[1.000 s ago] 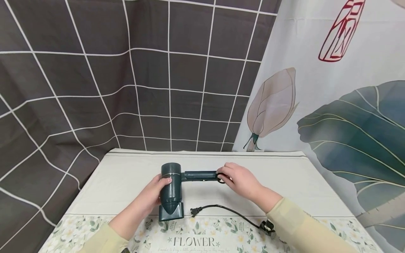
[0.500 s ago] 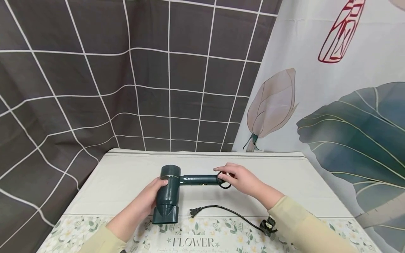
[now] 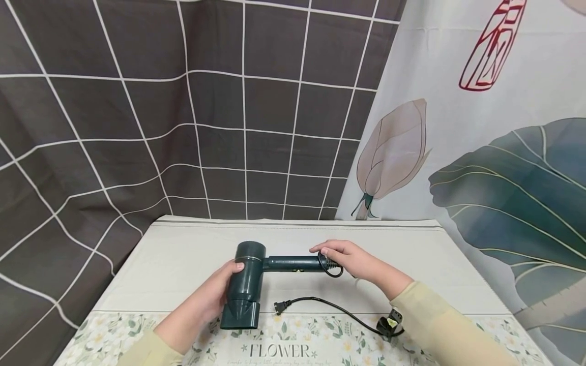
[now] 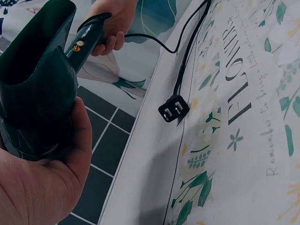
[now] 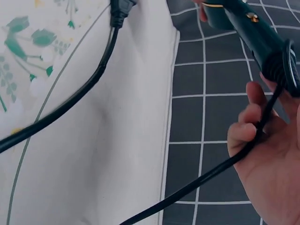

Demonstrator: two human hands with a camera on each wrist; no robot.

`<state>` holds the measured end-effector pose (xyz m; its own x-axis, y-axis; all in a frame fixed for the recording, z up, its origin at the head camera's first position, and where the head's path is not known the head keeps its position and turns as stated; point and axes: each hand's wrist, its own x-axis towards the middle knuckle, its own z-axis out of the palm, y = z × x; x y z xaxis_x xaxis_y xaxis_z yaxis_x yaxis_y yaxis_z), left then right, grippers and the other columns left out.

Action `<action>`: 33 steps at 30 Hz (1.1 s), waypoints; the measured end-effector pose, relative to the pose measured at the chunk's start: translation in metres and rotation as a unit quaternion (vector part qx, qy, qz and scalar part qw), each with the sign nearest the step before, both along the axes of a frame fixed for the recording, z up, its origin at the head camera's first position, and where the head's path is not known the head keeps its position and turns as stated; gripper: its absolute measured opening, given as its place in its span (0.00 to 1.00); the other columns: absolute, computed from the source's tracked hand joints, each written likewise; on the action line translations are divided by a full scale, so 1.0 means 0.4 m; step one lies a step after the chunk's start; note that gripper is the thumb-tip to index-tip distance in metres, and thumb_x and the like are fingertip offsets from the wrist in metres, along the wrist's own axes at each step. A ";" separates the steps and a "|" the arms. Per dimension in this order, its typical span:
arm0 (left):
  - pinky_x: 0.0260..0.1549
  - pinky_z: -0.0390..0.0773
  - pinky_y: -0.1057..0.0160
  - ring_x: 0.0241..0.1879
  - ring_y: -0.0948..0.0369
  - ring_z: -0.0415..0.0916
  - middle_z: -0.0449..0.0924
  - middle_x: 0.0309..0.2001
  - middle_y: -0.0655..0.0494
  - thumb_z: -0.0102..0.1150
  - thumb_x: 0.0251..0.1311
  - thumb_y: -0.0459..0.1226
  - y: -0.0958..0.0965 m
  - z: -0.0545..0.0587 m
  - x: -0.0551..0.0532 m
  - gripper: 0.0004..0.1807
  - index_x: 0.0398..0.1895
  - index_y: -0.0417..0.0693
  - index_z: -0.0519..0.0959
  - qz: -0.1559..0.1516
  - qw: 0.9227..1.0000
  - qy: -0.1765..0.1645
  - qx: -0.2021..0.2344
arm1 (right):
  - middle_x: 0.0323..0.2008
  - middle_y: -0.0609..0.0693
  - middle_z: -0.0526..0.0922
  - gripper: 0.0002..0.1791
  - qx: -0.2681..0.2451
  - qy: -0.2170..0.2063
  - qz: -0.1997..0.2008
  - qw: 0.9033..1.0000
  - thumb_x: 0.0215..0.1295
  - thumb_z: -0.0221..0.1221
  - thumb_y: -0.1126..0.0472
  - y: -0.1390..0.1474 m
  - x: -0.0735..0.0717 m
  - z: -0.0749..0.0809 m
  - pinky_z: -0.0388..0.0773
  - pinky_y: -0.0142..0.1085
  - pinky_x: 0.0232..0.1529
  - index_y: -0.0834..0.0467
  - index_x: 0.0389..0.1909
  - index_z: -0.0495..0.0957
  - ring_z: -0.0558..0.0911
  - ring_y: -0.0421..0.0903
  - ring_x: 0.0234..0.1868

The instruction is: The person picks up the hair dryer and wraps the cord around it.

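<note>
Left hand (image 3: 215,297) grips the hair dryer (image 3: 247,284) barrel, right hand (image 3: 350,262) loosely cups its cord (image 3: 329,305) at the handle end, where that slack loop could slip free.

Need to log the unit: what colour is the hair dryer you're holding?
Dark green hair dryer, with a black cord; the head view shows it best.

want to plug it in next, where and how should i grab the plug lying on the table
Take the plug by its black body behind the prongs, probably from above with thumb and finger on its flat sides. It lies flat on the table, prongs pointing left toward the hair dryer, cord trailing right.
</note>
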<state>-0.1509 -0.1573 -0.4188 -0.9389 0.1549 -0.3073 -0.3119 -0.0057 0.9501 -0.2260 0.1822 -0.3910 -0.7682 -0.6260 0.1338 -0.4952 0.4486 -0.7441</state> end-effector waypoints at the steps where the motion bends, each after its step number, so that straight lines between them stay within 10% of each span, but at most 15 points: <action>1: 0.64 0.56 0.33 0.58 0.45 0.72 0.71 0.60 0.38 0.52 0.65 0.58 0.001 -0.001 0.000 0.46 0.79 0.47 0.49 -0.002 1.000 -0.002 0.002 | 0.56 0.45 0.82 0.17 -0.002 -0.011 0.000 1.000 0.78 0.48 0.53 0.003 -0.001 -0.001 0.71 0.47 0.61 0.51 0.57 0.81 0.77 0.48 0.61; 9: 0.54 0.73 0.45 0.55 0.46 0.73 0.69 0.60 0.35 0.50 0.65 0.60 0.008 0.006 0.003 0.47 0.78 0.43 0.48 0.009 1.000 -0.013 0.026 | 0.36 0.53 0.78 0.16 -0.059 -0.092 -0.021 0.994 0.73 0.52 0.63 0.014 0.003 -0.022 0.69 0.36 0.32 0.63 0.56 0.78 0.72 0.47 0.32; 21: 0.44 0.70 0.64 0.48 0.57 0.71 0.71 0.56 0.43 0.52 0.67 0.52 0.030 0.006 0.004 0.39 0.77 0.50 0.54 0.024 0.997 0.011 0.074 | 0.26 0.44 0.75 0.14 0.009 0.046 -0.130 0.990 0.77 0.49 0.61 -0.022 0.032 -0.066 0.66 0.34 0.26 0.57 0.29 0.75 0.65 0.39 0.22; 27: 0.51 0.69 0.64 0.56 0.55 0.68 0.67 0.64 0.41 0.53 0.67 0.52 0.041 0.004 0.007 0.41 0.78 0.51 0.51 0.031 0.996 0.017 0.077 | 0.20 0.41 0.71 0.13 0.024 0.123 -0.151 0.981 0.75 0.53 0.58 -0.038 0.048 -0.060 0.67 0.33 0.21 0.59 0.44 0.84 0.64 0.35 0.18; 33: 0.67 0.57 0.46 0.68 0.48 0.60 0.64 0.69 0.40 0.56 0.67 0.49 0.051 0.008 0.013 0.45 0.80 0.49 0.46 0.038 0.996 0.025 0.081 | 0.37 0.46 0.87 0.11 0.063 0.203 -0.181 0.960 0.72 0.58 0.61 -0.053 0.067 -0.050 0.76 0.35 0.32 0.55 0.47 0.86 0.76 0.35 0.28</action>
